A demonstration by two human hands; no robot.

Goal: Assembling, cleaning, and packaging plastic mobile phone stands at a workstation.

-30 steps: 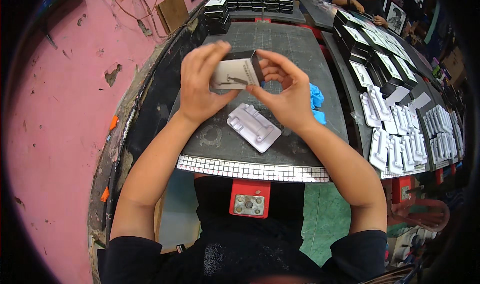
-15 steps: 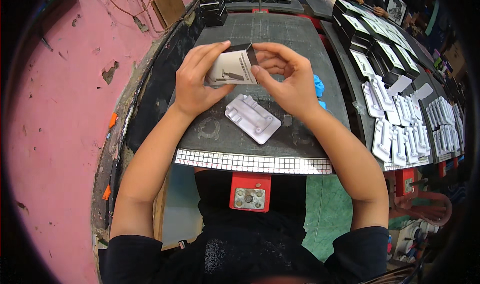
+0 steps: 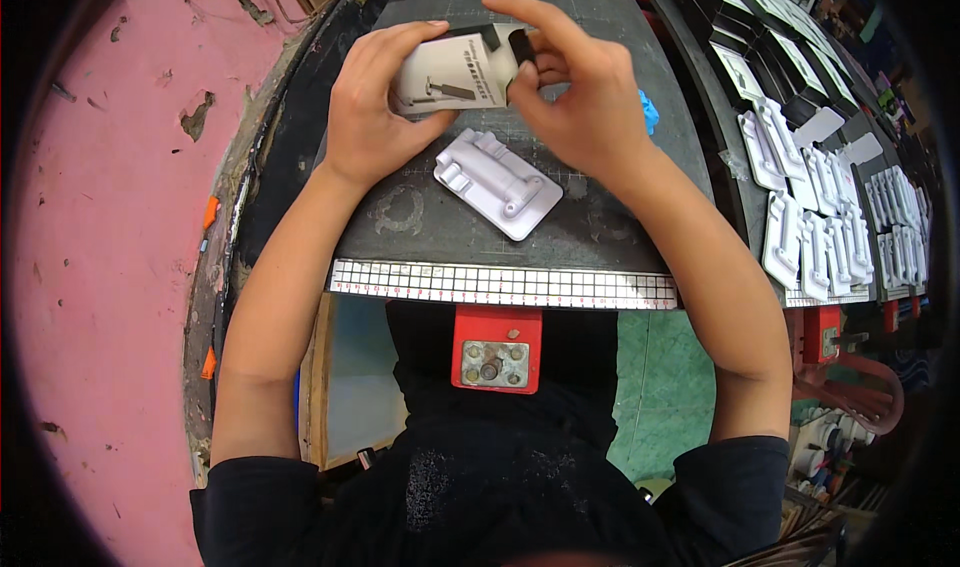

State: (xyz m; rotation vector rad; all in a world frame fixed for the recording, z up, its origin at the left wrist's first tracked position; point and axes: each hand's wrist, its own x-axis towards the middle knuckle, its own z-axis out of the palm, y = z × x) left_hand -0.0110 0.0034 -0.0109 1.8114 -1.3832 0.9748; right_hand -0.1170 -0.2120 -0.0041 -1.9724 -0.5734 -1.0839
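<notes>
one box (image 3: 440, 79), left hand (image 3: 372, 102) clasping, right hand (image 3: 588, 97) forefinger (image 3: 540, 14) outstretched

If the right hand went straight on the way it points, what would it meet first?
Probably the box in the left hand: its dark flap seems to touch the right hand, though depth is unclear.

A black-and-white cardboard box (image 3: 445, 75), its white face printed with a tool picture, is held tilted above the dark tabletop (image 3: 400, 245), flaps (image 3: 521, 46) projecting at its right end.
</notes>
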